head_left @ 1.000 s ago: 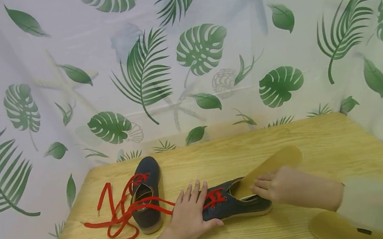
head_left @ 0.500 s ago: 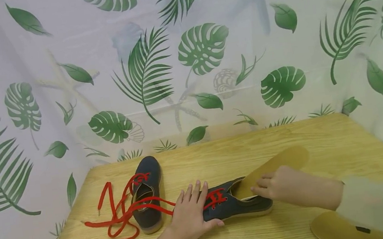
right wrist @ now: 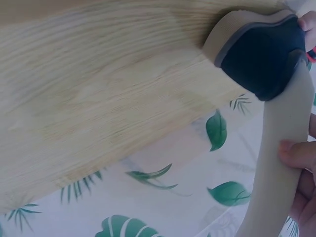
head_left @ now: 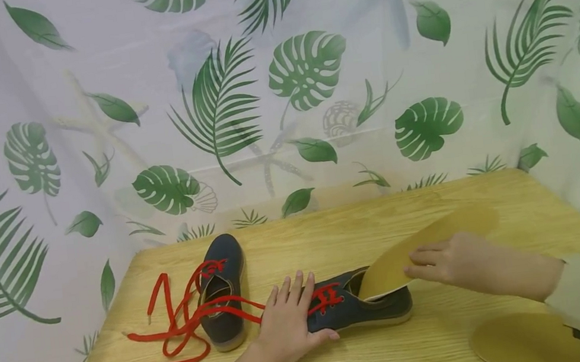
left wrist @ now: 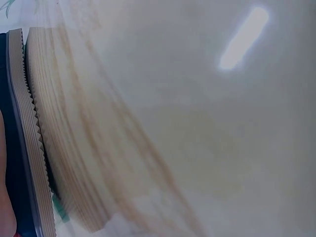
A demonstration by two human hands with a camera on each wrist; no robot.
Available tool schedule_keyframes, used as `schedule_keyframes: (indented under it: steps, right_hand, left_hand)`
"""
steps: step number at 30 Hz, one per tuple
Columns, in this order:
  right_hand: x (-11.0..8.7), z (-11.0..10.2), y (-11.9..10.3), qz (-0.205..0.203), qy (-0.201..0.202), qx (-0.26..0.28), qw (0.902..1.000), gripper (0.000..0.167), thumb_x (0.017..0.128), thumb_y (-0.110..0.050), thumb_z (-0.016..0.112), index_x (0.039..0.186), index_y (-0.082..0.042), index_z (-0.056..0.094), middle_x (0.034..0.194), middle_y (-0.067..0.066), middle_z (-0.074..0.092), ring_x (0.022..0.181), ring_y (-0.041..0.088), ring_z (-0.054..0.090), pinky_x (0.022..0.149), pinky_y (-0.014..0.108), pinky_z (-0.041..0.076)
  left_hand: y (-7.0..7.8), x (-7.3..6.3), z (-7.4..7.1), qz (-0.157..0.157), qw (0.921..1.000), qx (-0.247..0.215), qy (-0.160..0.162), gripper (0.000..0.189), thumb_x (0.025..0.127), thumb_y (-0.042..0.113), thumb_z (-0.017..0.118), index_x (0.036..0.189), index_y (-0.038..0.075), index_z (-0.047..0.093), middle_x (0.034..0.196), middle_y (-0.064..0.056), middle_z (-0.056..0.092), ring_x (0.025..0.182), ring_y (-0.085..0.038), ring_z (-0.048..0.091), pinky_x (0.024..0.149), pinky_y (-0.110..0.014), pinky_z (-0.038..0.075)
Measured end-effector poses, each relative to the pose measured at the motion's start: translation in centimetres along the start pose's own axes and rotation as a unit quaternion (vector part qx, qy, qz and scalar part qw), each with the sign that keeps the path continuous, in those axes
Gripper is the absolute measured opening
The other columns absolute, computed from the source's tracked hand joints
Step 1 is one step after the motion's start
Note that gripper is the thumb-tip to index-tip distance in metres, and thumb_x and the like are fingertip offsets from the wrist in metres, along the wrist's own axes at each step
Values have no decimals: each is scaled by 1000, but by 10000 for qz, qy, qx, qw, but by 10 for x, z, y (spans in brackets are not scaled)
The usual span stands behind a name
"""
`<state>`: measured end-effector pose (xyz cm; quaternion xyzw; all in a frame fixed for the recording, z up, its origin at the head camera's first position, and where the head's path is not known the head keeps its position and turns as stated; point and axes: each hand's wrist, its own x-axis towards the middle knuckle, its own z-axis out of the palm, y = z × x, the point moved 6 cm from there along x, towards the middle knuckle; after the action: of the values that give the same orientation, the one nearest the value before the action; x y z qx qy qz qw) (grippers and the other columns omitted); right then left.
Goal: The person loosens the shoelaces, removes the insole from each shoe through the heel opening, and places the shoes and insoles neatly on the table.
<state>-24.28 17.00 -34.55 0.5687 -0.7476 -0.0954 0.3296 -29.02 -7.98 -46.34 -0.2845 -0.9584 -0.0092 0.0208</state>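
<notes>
My left hand (head_left: 290, 321) lies with spread, straight fingers over the toe of a navy canvas shoe (head_left: 361, 315) on its side of the red laces. That shoe points left, its opening toward the right. In my right hand (head_left: 460, 260) a tan insole (head_left: 386, 268) is pinched, tilted up, with one end inside the shoe's opening. The right wrist view shows the thumb (right wrist: 296, 154) on the insole's pale underside (right wrist: 281, 128), which runs up to the shoe's heel (right wrist: 261, 61). At the left edge of the left wrist view, the shoe's ridged sole (left wrist: 29, 133) shows.
A second navy shoe (head_left: 226, 253) stands to the left, toe away from me. Long red laces (head_left: 157, 338) trail across it and over the table (head_left: 395, 354). Another tan insole (head_left: 522, 336) lies at front right, partly under my right sleeve. Leaf-printed cloth (head_left: 317, 184) backs the table.
My right hand has moved to the right, drawing the insole further out of the shoe's opening. The left hand has stayed in place on the toe.
</notes>
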Motion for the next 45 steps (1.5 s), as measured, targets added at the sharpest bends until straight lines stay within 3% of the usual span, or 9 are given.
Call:
schedule_keyframes:
  steps: [3, 6, 11, 16, 22, 28, 38, 42, 45]
  right_hand:
    - [-7, -3, 4, 75, -18, 99, 9999, 38, 68, 4, 61, 100, -13, 72, 89, 6, 73, 75, 19, 70, 35, 15, 29]
    - [-15, -6, 7, 138, -16, 170, 9998, 32, 92, 4, 47, 102, -12, 72, 91, 7, 73, 76, 20, 71, 35, 13, 23]
    - [-31, -11, 11, 194, 225, 267, 9992, 68, 103, -7, 4, 101, -11, 73, 93, 6, 73, 77, 19, 70, 37, 13, 18]
    - [-52, -13, 15, 335, 449, 394, 9977, 58, 105, -9, 10, 120, -16, 66, 94, 7, 73, 76, 20, 70, 38, 12, 20]
    - [-84, -12, 20, 638, 433, 334, 9965, 49, 104, -8, 8, 149, -25, 18, 111, 5, 69, 57, 15, 62, 38, 13, 15]
    - [-108, -13, 27, 800, 704, 363, 9936, 57, 100, 1, 9, 147, -27, 26, 151, -17, 20, 52, 11, 59, 40, 9, 11]
    - [-146, 2, 30, 983, 522, 339, 9932, 61, 97, -1, 8, 143, -33, 33, 150, -22, 18, 40, -3, 19, 36, 9, 15]
    - [-160, 13, 27, 1142, 392, 613, 9908, 66, 91, 1, 12, 114, -28, 67, 145, -24, 25, 40, -4, 26, 35, 9, 19]
    - [-169, 21, 25, 1304, 142, 871, 9875, 54, 80, 11, 27, 97, -15, 72, 140, -20, 36, 42, -6, 19, 37, 8, 20]
  left_hand:
    - [1, 0, -1, -7, 10000, -2, -27, 102, 78, 80, 42, 153, 16, 16, 156, -12, 22, 140, -35, 27, 111, -52, 27]
    - [1, 0, 0, -34, 10000, -20, -60, 102, 78, 80, 41, 153, 16, 16, 156, -12, 22, 140, -35, 27, 111, -53, 26]
    - [1, -1, 1, -78, 9999, -63, -57, 101, 78, 80, 41, 153, 16, 17, 156, -12, 22, 140, -35, 26, 111, -53, 25]
    - [2, 0, 1, -64, 10000, -64, -17, 101, 78, 79, 42, 153, 15, 17, 156, -12, 23, 140, -35, 26, 111, -53, 25]
    - [3, 1, 1, -37, 10000, -82, -6, 101, 78, 79, 42, 153, 16, 17, 156, -12, 22, 141, -36, 24, 111, -54, 24]
    - [2, 2, 0, -66, 10000, -46, -20, 102, 78, 80, 42, 153, 15, 17, 156, -11, 22, 141, -35, 24, 112, -54, 23]
    - [2, 1, -1, -28, 10000, -96, -3, 101, 78, 79, 43, 153, 15, 17, 156, -12, 23, 141, -37, 24, 112, -54, 23]
    - [2, 1, 0, -23, 10000, -95, 4, 101, 78, 79, 43, 153, 15, 18, 156, -12, 23, 141, -37, 24, 112, -54, 23]
    - [2, 1, 0, -30, 9999, -98, 19, 101, 78, 80, 42, 153, 15, 19, 156, -11, 24, 141, -37, 25, 112, -54, 23]
